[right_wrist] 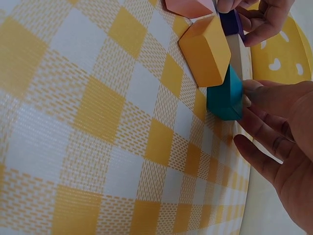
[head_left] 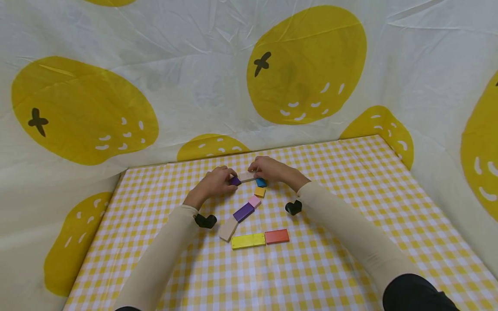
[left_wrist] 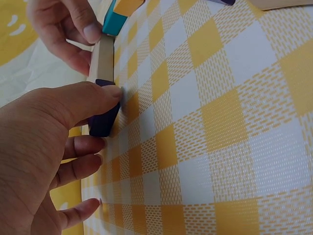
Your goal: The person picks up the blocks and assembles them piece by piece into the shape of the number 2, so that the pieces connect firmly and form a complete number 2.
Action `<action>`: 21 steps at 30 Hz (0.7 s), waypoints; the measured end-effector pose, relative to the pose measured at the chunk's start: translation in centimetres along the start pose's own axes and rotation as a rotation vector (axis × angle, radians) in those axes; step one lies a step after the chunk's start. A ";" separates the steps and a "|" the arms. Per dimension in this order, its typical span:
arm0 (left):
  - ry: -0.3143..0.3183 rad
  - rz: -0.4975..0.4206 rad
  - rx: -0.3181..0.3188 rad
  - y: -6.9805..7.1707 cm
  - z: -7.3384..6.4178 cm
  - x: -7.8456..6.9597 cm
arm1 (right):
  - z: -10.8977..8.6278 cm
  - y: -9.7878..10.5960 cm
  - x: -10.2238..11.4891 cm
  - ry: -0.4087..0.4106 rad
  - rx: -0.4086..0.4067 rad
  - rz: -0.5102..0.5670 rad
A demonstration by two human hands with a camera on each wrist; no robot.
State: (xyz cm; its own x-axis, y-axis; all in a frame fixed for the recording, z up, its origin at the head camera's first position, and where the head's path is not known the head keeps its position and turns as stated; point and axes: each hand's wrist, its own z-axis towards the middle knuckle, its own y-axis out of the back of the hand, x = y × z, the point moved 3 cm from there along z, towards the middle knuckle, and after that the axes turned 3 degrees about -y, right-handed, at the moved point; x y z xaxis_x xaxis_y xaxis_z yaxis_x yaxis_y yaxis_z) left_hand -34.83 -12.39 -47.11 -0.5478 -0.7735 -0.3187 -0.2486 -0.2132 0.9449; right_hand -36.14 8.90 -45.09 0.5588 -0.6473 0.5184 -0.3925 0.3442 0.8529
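At the far side of the table, my left hand (head_left: 213, 182) pinches a small dark purple block (left_wrist: 101, 125) between thumb and fingers. That block meets the left end of a long plain wooden block (head_left: 247, 176). My right hand (head_left: 271, 169) holds the wooden block's right end, thumb in front and fingers behind. Beside the right thumb lies a teal block (right_wrist: 227, 100). An orange block (right_wrist: 205, 51) follows it, then a pink block (head_left: 254, 201). The row curves on toward me with a longer purple block (head_left: 244, 212) and a second plain wooden block (head_left: 228, 229).
Nearer to me, yellow (head_left: 248, 241) and red (head_left: 277, 236) blocks lie end to end, the yellow close to the second wooden block. A yellow-checked cloth (head_left: 330, 268) covers the table. Fruit-printed sheeting (head_left: 186, 86) hangs just behind the hands and along both sides.
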 end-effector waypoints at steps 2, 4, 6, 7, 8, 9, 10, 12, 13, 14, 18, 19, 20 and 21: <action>0.000 -0.001 0.003 0.0 0.0 -0.1 | 0.0 -0.1 -0.2 -0.006 -0.007 -0.004; -0.003 -0.003 0.004 0.1 0.0 -0.1 | -0.1 -0.1 -0.5 -0.016 -0.011 -0.001; -0.006 -0.004 0.004 0.1 -0.1 -0.2 | -0.3 -0.1 -0.7 -0.033 -0.011 0.002; -0.008 -0.004 0.003 0.1 0.0 -0.2 | -0.4 -0.1 -0.8 -0.044 -0.006 0.012; -0.008 -0.004 0.003 0.1 0.0 -0.2 | -0.6 -0.1 -0.9 -0.058 0.000 0.025; -0.008 -0.003 0.002 0.1 0.0 -0.2 | -0.7 -0.1 -1.0 -0.067 0.007 0.033; -0.008 0.000 0.002 0.1 0.0 -0.2 | -0.9 0.0 -1.0 -0.078 0.016 0.043; -0.007 0.003 0.001 0.1 0.0 -0.2 | -1.1 0.0 -1.2 -0.089 0.031 0.055; -0.007 0.003 0.001 0.1 0.0 -0.2 | -1.2 0.0 -1.2 -0.097 0.039 0.061; -0.007 0.003 0.000 0.1 0.0 -0.3 | -1.2 -0.1 -1.3 -0.099 0.045 0.060; -0.013 0.000 -0.002 0.0 0.0 -0.3 | -1.3 -0.2 -1.3 -0.099 0.051 0.060; -0.013 0.000 -0.002 0.0 0.0 -0.3 | -1.4 -0.2 -1.3 -0.100 0.050 0.061; -0.014 -0.002 -0.003 0.0 0.0 -0.3 | -1.4 -0.2 -1.3 -0.102 0.049 0.062; -0.015 -0.004 -0.002 0.0 0.0 -0.4 | -1.4 -0.2 -1.3 -0.105 0.049 0.061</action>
State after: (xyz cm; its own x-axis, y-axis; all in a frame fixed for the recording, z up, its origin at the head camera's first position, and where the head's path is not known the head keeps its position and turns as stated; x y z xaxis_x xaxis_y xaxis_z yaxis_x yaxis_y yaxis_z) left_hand -34.64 -12.10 -46.98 -0.5590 -0.7636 -0.3232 -0.2486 -0.2175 0.9439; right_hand -35.76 10.60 -45.85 0.4536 -0.6949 0.5580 -0.4600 0.3537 0.8144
